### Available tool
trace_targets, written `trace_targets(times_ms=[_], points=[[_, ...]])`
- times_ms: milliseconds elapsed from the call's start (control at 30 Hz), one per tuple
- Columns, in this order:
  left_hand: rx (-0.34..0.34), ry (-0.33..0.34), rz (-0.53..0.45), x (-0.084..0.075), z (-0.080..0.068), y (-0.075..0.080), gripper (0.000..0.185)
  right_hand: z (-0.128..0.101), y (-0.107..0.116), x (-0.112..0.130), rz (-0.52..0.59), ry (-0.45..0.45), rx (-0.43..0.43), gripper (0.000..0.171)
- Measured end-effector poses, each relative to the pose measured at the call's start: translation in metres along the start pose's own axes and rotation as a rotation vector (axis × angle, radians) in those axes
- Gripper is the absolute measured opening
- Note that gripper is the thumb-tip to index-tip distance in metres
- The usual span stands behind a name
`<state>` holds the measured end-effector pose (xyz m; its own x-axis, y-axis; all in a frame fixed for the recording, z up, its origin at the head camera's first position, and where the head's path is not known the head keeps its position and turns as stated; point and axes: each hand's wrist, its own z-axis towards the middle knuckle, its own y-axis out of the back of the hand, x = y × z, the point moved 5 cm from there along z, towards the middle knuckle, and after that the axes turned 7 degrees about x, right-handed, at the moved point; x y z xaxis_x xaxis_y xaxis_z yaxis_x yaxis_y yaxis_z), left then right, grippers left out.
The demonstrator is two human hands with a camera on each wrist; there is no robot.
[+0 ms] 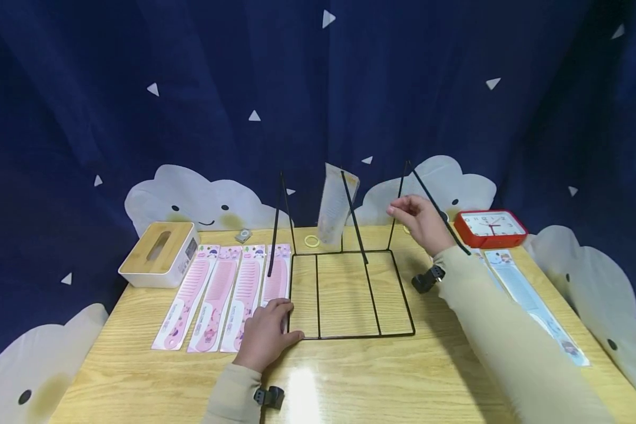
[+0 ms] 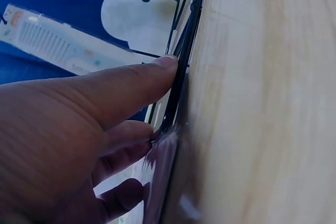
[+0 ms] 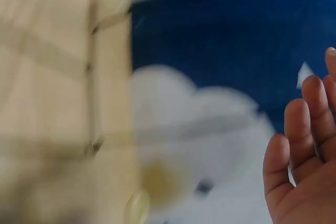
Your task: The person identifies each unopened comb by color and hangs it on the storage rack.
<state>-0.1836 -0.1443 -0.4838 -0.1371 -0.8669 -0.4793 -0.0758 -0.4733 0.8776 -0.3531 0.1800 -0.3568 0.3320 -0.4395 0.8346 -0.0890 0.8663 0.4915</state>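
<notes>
A black wire rack [image 1: 350,337] stands on the table with arms rising and slanting forward. My left hand [image 1: 267,333] grips its front left corner; in the left wrist view the thumb [image 2: 142,80] presses on the black rod and the other fingers curl below. A packaged comb [image 1: 338,203] hangs from the rack's middle arm, tilted, and shows pale in the left wrist view. My right hand [image 1: 421,221] is raised by the rack's right arm, holding nothing. Its fingers [image 3: 299,129] look loosely extended in the right wrist view.
Several pink packaged combs [image 1: 212,300] lie left of the rack, beside a tissue box [image 1: 153,259]. Blue packaged combs [image 1: 530,297] lie at the right, partly under my forearm, near a red clock [image 1: 490,228]. A yellow ring [image 1: 311,241] lies behind the rack.
</notes>
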Motion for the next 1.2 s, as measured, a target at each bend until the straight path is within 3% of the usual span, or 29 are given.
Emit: trace_targets(times_ms=[233,333,467,600,800,967,1100,1200], points=[[-0.014,-0.018,0.011,-0.002,-0.001,0.002,0.066,-0.034,0.057,-0.096,-0.253,-0.18,-0.057,0.039],[-0.015,-0.02,0.01,-0.003,-0.001,0.002,0.066,-0.045,0.072,-0.126,-0.342,-0.263,0.01,0.042],[-0.007,-0.024,-0.002,-0.003,-0.002,0.001,0.066,-0.054,0.075,-0.151,-0.387,-0.365,0.163,0.055],[-0.002,-0.032,-0.016,-0.003,-0.001,0.001,0.065,-0.053,0.07,-0.158,-0.414,-0.4,0.227,0.064],[-0.004,-0.029,-0.015,-0.001,-0.001,0.003,0.064,-0.048,0.065,-0.163,-0.475,-0.419,0.196,0.067],[0.008,-0.036,-0.01,-0.001,0.001,0.001,0.065,-0.051,0.066,-0.168,-0.489,-0.488,0.15,0.046],[0.009,-0.031,-0.002,-0.001,0.001,0.001,0.066,-0.048,0.062,-0.148,-0.427,-0.438,0.135,0.03],[0.004,-0.028,-0.002,0.0,0.001,0.003,0.066,-0.045,0.049,-0.106,-0.394,-0.317,0.156,0.027]])
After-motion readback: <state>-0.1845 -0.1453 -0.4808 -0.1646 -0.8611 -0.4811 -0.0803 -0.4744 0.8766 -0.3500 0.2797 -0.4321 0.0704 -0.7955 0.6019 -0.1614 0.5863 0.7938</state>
